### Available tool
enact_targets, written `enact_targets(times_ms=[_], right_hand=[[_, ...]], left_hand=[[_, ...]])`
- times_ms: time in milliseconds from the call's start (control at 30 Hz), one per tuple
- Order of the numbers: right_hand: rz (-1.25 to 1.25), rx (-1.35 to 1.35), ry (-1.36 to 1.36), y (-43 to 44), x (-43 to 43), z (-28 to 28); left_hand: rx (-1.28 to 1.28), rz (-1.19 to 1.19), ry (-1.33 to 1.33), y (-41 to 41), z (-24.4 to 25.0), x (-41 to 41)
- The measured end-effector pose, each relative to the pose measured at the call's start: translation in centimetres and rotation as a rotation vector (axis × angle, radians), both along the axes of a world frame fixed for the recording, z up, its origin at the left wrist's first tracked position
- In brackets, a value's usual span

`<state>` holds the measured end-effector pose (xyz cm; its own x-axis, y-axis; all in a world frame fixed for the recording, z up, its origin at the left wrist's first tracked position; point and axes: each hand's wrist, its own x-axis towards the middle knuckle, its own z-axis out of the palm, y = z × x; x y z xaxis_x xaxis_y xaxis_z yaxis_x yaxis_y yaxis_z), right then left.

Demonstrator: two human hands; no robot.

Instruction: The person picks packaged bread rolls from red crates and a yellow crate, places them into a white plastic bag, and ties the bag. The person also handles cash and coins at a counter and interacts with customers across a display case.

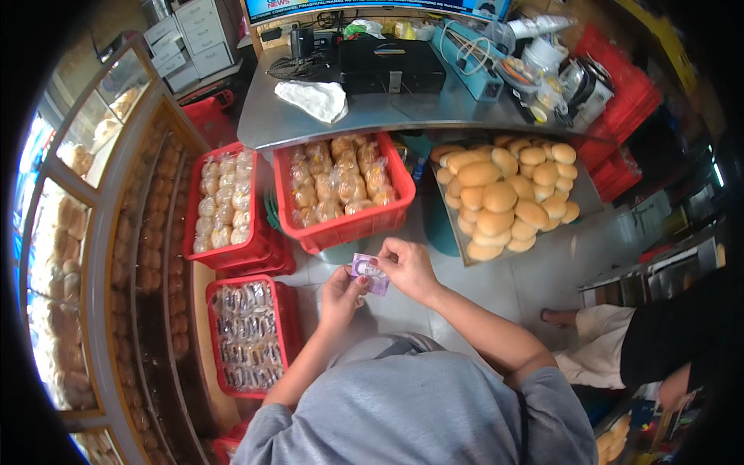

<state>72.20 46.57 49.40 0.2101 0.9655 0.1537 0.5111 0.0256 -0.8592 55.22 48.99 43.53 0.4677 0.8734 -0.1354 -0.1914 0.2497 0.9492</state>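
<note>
A purple banknote (379, 284) is stretched between my two hands, in front of my body and above the tiled floor. My left hand (341, 295) pinches its lower left side, thumb on top. At the upper edge, my right hand (408, 268) grips the note between thumb and fingers. Part of the note is hidden behind the fingers, and I cannot tell whether it is folded. Just beyond the hands stands a red plastic crate (343, 229) of bagged bread rolls (349, 189).
A metal tray (588, 189) piled with bread rolls (500, 197) sits to the right. Red crates (256, 250) of packed goods line the left, beside a glass-fronted bread cabinet (104, 337). A metal table (372, 119) holds a black box (392, 64). Another person (598, 343) stands at right.
</note>
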Motion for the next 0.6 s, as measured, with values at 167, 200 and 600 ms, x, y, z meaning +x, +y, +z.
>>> enact_targets(times_ms=[167,200,600], right_hand=[[0.136,0.182,-0.506,13.2,7.6,4.2],[0.163,0.259,-0.718,16.6,10.4,4.8],[0.441,0.306,-1.298,40.2,28.9,3.0]], left_hand=[[0.142,0.176,-0.061,12.9,2.1,3.1],[0.162,0.189,-0.057,15.2,2.3,3.1],[0.147,0.514,0.101,27.1,4.3,8.6]])
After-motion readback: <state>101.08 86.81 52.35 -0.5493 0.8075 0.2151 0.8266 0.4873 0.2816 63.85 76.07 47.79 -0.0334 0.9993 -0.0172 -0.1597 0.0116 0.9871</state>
